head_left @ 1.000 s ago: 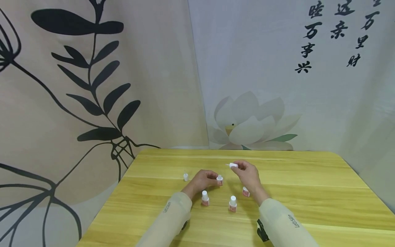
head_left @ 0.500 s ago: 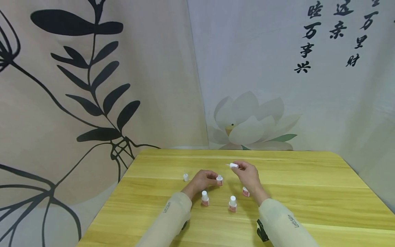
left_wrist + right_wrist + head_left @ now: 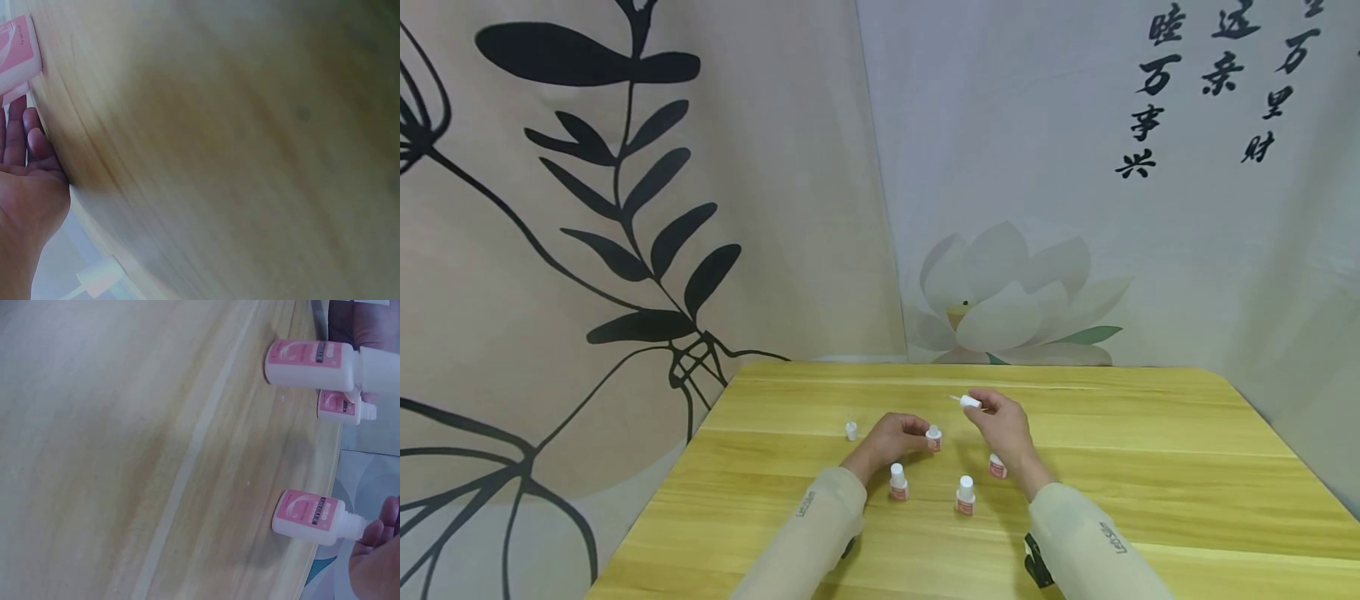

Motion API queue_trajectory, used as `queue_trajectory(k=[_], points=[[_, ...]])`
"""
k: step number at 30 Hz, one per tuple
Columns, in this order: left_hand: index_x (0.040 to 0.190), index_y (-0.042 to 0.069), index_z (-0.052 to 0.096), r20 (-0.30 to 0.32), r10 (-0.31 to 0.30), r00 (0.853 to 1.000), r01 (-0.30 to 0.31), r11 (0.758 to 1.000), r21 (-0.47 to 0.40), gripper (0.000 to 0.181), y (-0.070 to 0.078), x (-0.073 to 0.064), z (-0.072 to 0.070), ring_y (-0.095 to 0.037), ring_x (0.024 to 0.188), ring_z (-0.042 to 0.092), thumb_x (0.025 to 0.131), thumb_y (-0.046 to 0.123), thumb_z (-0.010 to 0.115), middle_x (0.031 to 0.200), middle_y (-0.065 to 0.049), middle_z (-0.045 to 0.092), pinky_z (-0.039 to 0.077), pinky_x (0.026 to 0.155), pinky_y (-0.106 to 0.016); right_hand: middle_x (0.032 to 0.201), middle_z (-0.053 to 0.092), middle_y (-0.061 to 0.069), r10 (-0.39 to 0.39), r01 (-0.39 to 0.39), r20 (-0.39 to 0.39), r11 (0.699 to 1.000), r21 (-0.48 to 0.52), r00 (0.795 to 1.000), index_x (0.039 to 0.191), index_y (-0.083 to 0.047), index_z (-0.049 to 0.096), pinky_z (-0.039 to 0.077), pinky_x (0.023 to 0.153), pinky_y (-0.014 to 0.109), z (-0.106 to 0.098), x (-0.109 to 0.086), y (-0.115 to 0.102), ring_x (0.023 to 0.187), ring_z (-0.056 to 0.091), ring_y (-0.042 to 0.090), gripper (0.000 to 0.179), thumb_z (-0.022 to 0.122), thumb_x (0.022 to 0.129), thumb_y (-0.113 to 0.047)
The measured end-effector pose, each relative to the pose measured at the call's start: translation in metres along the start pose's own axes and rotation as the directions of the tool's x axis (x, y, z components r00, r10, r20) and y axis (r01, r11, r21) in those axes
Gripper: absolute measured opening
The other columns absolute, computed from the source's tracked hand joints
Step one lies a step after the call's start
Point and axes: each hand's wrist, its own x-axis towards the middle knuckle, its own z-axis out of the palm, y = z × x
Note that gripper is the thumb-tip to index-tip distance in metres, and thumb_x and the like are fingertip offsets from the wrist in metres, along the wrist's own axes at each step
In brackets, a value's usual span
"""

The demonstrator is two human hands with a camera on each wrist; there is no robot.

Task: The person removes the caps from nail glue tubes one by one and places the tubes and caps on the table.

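In the head view my left hand (image 3: 893, 440) holds a small white bottle with a pink label (image 3: 934, 438) upright, its neck uncapped. To the right and slightly farther back, my right hand (image 3: 1003, 423) pinches a white cap with a thin stem (image 3: 970, 402) between thumb and fingers. The stem points left, above and apart from the held bottle. Beside my right wrist stands an uncapped bottle (image 3: 997, 467), partly hidden in the head view; its bare neck (image 3: 351, 526) shows in the right wrist view.
Two capped bottles stand nearer me, a left one (image 3: 898, 482) and a right one (image 3: 966, 496). A loose white cap (image 3: 852, 430) stands left of my left hand, stem up. The wooden table (image 3: 1150, 467) ends at a printed curtain (image 3: 797, 208).
My right hand has shifted the cap very slightly to the right, and its stem tilts a little more upward. The left hand and the standing bottles stay in place.
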Motion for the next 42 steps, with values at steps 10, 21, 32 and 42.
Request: queue_trajectory(k=[10, 21, 32, 42], points=[[0.096, 0.014, 0.075, 0.003, 0.004, 1.000, -0.004, 1.000, 0.015, 0.019, -0.0009, 0.0010, -0.0002, -0.013, 0.091, 0.061, 0.083, 0.025, 0.082, 0.094, 0.005, 0.071, 0.050, 0.084, -0.035, 0.103, 0.066, 0.007, 0.011, -0.011, -0.002, 1.000, 0.003, 1.000, 0.121, -0.005, 0.067, 0.048, 0.077, 0.028, -0.0001, -0.0015, -0.0013, 0.094, 0.059, 0.021, 0.030, 0.067, 0.094, -0.018], [0.096, 0.013, 0.075, 0.010, 0.008, 1.000, -0.008, 1.000, 0.012, 0.018, -0.0008, 0.0005, -0.0002, -0.013, 0.091, 0.062, 0.083, 0.023, 0.082, 0.094, 0.004, 0.072, 0.050, 0.084, -0.034, 0.106, 0.065, 0.009, 0.008, -0.008, 0.012, 1.000, 0.015, 1.000, 0.127, -0.002, 0.063, 0.049, 0.080, 0.028, -0.0011, -0.0013, -0.0003, 0.098, 0.059, 0.022, 0.034, 0.066, 0.095, -0.014], [0.097, 0.012, 0.075, 0.016, 0.010, 1.000, -0.010, 1.000, -0.003, 0.016, 0.0003, -0.0008, -0.0005, -0.013, 0.091, 0.062, 0.085, 0.021, 0.081, 0.094, 0.004, 0.072, 0.050, 0.085, -0.034, 0.108, 0.065, 0.011, 0.001, -0.001, 0.000, 1.000, -0.001, 1.000, 0.124, -0.001, 0.064, 0.051, 0.082, 0.031, -0.0005, -0.0013, 0.0004, 0.100, 0.060, 0.024, 0.033, 0.066, 0.094, -0.013], [0.096, 0.011, 0.075, 0.015, 0.006, 1.000, -0.005, 1.000, -0.025, 0.016, 0.0017, -0.0018, 0.0001, -0.013, 0.090, 0.062, 0.084, 0.019, 0.081, 0.093, 0.003, 0.072, 0.050, 0.085, -0.034, 0.114, 0.064, 0.013, -0.007, 0.007, 0.005, 1.000, -0.003, 1.000, 0.129, 0.000, 0.061, 0.052, 0.090, 0.037, -0.0015, -0.0002, 0.0001, 0.106, 0.061, 0.027, 0.037, 0.067, 0.094, -0.013]])
